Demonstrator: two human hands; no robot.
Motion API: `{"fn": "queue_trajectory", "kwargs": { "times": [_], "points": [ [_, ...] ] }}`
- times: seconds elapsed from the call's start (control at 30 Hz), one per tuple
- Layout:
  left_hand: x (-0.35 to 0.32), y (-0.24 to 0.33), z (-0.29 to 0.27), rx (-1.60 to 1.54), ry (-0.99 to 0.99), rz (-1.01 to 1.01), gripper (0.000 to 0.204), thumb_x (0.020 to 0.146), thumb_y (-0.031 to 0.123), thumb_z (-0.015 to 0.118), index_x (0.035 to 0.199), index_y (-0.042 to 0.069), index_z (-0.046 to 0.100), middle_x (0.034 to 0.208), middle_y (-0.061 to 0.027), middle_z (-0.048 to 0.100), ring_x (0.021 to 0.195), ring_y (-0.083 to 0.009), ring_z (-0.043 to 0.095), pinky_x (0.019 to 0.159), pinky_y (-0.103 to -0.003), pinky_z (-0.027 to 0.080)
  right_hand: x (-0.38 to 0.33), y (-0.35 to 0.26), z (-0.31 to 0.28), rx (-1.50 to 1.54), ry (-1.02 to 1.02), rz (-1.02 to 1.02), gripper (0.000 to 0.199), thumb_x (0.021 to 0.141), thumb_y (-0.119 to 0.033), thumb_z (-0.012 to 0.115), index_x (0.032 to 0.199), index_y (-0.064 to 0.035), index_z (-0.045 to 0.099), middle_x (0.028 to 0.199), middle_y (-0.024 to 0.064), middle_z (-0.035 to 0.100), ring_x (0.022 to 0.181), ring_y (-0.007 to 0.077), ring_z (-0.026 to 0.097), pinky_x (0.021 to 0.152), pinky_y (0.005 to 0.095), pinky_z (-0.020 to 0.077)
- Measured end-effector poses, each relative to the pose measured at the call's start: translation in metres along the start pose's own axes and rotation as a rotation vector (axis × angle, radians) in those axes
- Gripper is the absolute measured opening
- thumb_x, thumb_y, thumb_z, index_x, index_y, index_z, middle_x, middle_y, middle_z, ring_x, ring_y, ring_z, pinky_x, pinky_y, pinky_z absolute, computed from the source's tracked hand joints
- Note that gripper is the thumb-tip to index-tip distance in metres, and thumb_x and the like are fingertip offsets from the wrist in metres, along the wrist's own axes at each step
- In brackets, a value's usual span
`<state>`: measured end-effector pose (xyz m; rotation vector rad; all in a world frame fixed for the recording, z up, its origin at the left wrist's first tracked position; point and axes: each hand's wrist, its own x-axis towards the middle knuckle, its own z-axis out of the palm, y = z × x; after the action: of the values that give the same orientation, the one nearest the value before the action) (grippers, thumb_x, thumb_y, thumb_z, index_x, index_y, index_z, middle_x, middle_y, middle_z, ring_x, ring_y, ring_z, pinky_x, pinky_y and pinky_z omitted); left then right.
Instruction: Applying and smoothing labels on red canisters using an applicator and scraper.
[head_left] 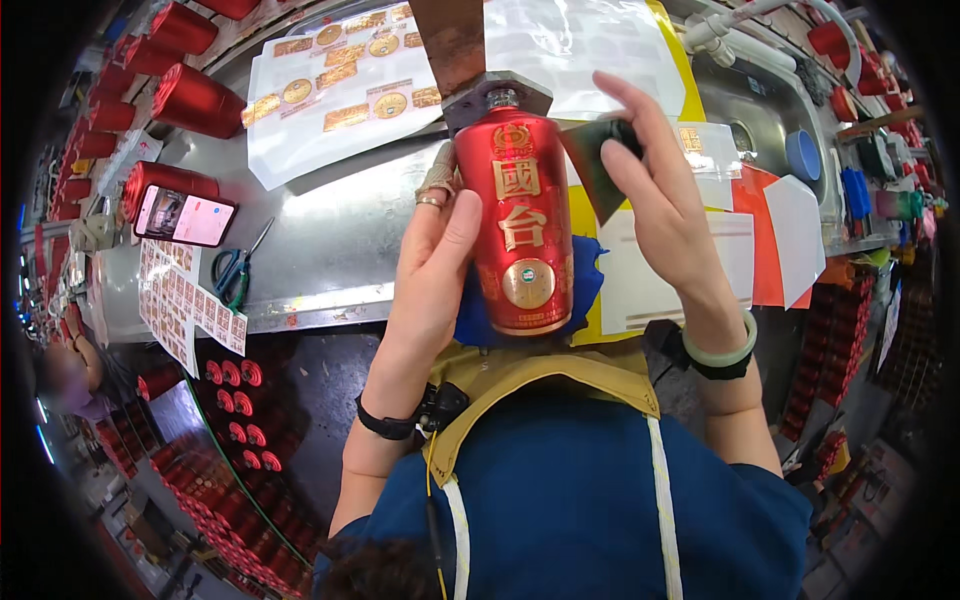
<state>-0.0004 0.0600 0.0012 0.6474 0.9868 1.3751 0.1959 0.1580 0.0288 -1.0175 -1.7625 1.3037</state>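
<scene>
A red bottle (490,270) with gold raised characters and a round gold medallion (528,284) is in front of me at the table's near edge, its dark cap pointing away. My left hand (428,255) grips the bottle's left side, thumb along the body; a pale wrap and a ring are on its fingers. A blue cloth (588,285) lies beneath the bottle. Right of the bottle, my right hand (660,185) pinches a dark green flat piece (590,160) between thumb and fingers. The exact kind of that piece cannot be made out.
Gold sticker sheets (340,75) lie at the back left. A phone (186,215), scissors (232,275) and a smaller label sheet (180,300) are at the left. Red bottles (197,101) line the far left. A metal sink (750,95) with a blue cup (802,156) is at the right.
</scene>
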Motion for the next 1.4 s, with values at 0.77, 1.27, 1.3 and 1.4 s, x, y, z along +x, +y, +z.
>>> {"fn": "queue_trajectory", "kwargs": {
  "times": [0.77, 1.27, 1.3, 1.4],
  "points": [
    [0.000, -0.002, -0.006, 0.047, 0.065, -0.038, 0.060, 0.116, 0.042, 0.035, 0.156, -0.002, 0.040, 0.150, -0.0164, 0.055, 0.137, -0.0256, 0.054, 0.117, -0.044, 0.041, 0.008, 0.036, -0.006, -0.251, 0.067, -0.360, 0.029, 0.085, 0.004, 0.073, 0.112, -0.0045, 0.072, 0.099, 0.0084, 0.076, 0.089, 0.0287, 0.067, 0.087, 0.0412, 0.0531],
    [-0.001, 0.000, -0.010, 0.015, 0.042, -0.039, 0.077, 0.113, 0.059, 0.025, 0.160, -0.002, 0.034, 0.156, -0.0184, 0.049, 0.144, -0.0282, 0.048, 0.120, -0.047, 0.037, 0.080, -0.034, 0.008, -0.900, 0.218, -0.855, 0.031, 0.083, -0.006, 0.076, 0.113, -0.0109, 0.071, 0.095, 0.0058, 0.070, 0.085, 0.0293, 0.064, 0.075, 0.0406, 0.0504],
    [-0.001, -0.002, -0.010, 0.109, 0.109, 0.043, 0.076, 0.114, 0.058, 0.026, 0.161, -0.001, 0.032, 0.157, -0.0190, 0.048, 0.146, -0.0290, 0.046, 0.121, -0.048, 0.036, 0.076, -0.033, 0.012, -0.674, 0.110, -0.830, 0.030, 0.084, -0.005, 0.076, 0.114, -0.0100, 0.071, 0.095, 0.0064, 0.070, 0.086, 0.0299, 0.064, 0.076, 0.0407, 0.0506],
    [0.002, -0.003, -0.015, 0.311, 0.153, 0.215, 0.079, 0.113, 0.059, 0.029, 0.164, -0.001, 0.029, 0.162, -0.0204, 0.043, 0.152, -0.0311, 0.039, 0.125, -0.050, 0.032, 0.065, -0.026, 0.015, -0.431, -0.115, -0.709, 0.028, 0.086, -0.001, 0.073, 0.113, -0.0079, 0.071, 0.095, 0.0091, 0.072, 0.090, 0.0323, 0.066, 0.080, 0.0413, 0.0517]
  ]
}}
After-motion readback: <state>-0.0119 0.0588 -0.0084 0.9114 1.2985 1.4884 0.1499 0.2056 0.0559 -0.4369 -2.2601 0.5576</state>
